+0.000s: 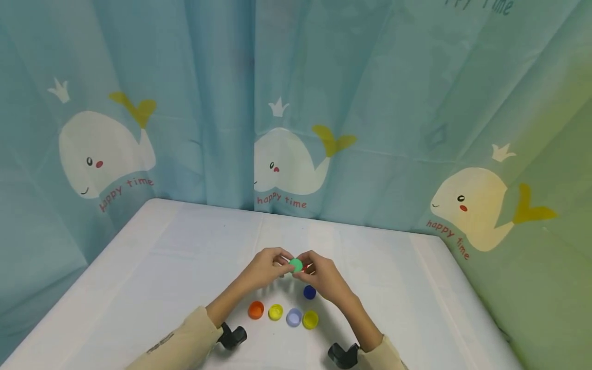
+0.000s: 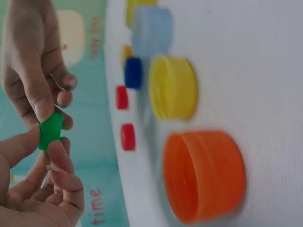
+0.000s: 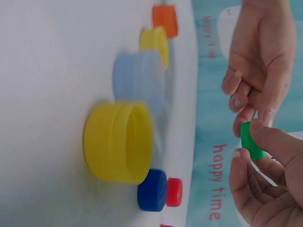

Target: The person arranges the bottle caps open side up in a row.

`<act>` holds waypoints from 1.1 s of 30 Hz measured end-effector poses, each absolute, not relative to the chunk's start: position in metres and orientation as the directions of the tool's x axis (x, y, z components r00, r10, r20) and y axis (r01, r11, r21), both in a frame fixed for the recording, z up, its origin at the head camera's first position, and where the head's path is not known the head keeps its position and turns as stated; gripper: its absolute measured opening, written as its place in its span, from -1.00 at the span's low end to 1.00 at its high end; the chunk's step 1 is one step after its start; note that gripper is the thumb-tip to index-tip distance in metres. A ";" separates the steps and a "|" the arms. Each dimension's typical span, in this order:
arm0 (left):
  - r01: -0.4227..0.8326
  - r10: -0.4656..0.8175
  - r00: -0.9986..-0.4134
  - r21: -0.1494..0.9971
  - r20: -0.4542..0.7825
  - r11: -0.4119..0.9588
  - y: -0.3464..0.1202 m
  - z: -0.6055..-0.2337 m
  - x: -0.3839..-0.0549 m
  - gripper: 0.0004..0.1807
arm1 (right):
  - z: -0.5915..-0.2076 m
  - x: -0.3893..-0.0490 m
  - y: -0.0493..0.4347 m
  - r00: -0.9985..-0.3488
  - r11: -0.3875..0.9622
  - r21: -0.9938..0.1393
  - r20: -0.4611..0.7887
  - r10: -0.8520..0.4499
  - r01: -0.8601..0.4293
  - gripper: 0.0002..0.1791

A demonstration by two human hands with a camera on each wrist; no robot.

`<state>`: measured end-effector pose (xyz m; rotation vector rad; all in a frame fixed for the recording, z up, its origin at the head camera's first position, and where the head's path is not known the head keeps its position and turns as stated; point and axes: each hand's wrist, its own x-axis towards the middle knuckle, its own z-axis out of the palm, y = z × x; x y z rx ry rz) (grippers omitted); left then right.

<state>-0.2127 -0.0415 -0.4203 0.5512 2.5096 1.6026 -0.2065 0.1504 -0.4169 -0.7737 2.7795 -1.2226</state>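
A small green bottle cap is raised above the white table between my two hands. My left hand pinches its left side between thumb and fingertips. From the other side my right hand pinches the same cap, thumb against it in the right wrist view. Below the hands several caps lie in a loose row: an orange cap, a smaller yellow cap, a light blue cap and a larger yellow cap. Just beyond the row lies a dark blue cap.
Two red caps, one at left and another beside it, lie farther back, mostly hidden by the hands in the head view. The table ends at a whale-print curtain. Black wrist mounts stick out below the sleeves.
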 end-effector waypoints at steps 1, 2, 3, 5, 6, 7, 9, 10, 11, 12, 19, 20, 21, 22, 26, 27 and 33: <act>0.236 0.363 -0.926 0.906 0.100 0.351 -0.042 -0.420 -0.211 -0.67 | -0.416 -0.204 0.151 -0.882 0.566 -0.706 0.185 -0.433 -0.426 -0.68; 0.235 0.367 -0.924 0.914 0.105 0.330 -0.042 -0.419 -0.208 -0.65 | -0.415 -0.201 0.153 -0.885 0.553 -0.721 0.184 -0.427 -0.417 -0.68; 0.234 0.369 -0.923 0.921 0.110 0.312 -0.042 -0.418 -0.206 -0.63 | -0.414 -0.199 0.154 -0.890 0.538 -0.742 0.175 -0.421 -0.400 -0.69; 0.239 0.379 -0.918 0.927 0.118 0.290 -0.041 -0.415 -0.201 -0.60 | -0.411 -0.195 0.158 -0.899 0.496 -0.789 0.153 -0.411 -0.361 -0.69; 0.246 0.386 -0.914 0.929 0.126 0.278 -0.041 -0.414 -0.199 -0.60 | -0.409 -0.193 0.160 -0.904 0.476 -0.812 0.138 -0.405 -0.337 -0.68; 0.249 0.389 -0.912 0.931 0.132 0.269 -0.040 -0.413 -0.196 -0.61 | -0.407 -0.190 0.162 -0.908 0.460 -0.830 0.123 -0.401 -0.316 -0.67; 0.257 0.396 -0.907 0.932 0.141 0.256 -0.039 -0.412 -0.191 -0.62 | -0.404 -0.186 0.165 -0.914 0.435 -0.858 0.090 -0.396 -0.273 -0.62; 0.260 0.401 -0.905 0.932 0.143 0.253 -0.038 -0.412 -0.189 -0.64 | -0.403 -0.185 0.167 -0.915 0.428 -0.866 0.076 -0.396 -0.257 -0.60; 0.262 0.404 -0.903 0.933 0.146 0.249 -0.037 -0.411 -0.186 -0.65 | -0.403 -0.183 0.168 -0.917 0.427 -0.872 0.060 -0.394 -0.240 -0.58; 0.263 0.404 -0.903 0.933 0.148 0.244 -0.036 -0.411 -0.184 -0.66 | -0.402 -0.181 0.169 -0.918 0.427 -0.875 0.049 -0.393 -0.230 -0.57; 0.270 0.420 -0.894 0.935 0.155 0.229 -0.034 -0.412 -0.173 -0.74 | -0.396 -0.167 0.175 -0.917 0.396 -0.893 0.043 -0.398 -0.214 -0.72; 0.268 0.427 -0.891 0.939 0.157 0.214 -0.033 -0.413 -0.172 -0.75 | -0.394 -0.164 0.175 -0.917 0.387 -0.899 0.039 -0.398 -0.206 -0.75; 0.263 0.432 -0.888 0.945 0.157 0.196 -0.033 -0.414 -0.171 -0.75 | -0.391 -0.160 0.175 -0.917 0.379 -0.904 0.032 -0.398 -0.196 -0.76; 0.254 0.437 -0.885 0.953 0.159 0.168 -0.032 -0.415 -0.170 -0.76 | -0.389 -0.157 0.175 -0.917 0.374 -0.908 0.027 -0.399 -0.190 -0.78; 0.220 0.438 -0.883 0.973 0.166 0.074 -0.029 -0.420 -0.167 -0.76 | -0.383 -0.149 0.175 -0.917 0.344 -0.922 0.027 -0.399 -0.177 -0.79; 0.218 0.434 -0.885 0.974 0.169 0.066 -0.028 -0.421 -0.167 -0.77 | -0.384 -0.148 0.176 -0.917 0.335 -0.925 0.035 -0.398 -0.181 -0.80; 0.206 0.405 -0.899 0.977 0.166 0.056 -0.022 -0.426 -0.165 -0.80 | -0.404 -0.155 0.184 -0.915 0.342 -0.910 0.085 -0.395 -0.232 -0.78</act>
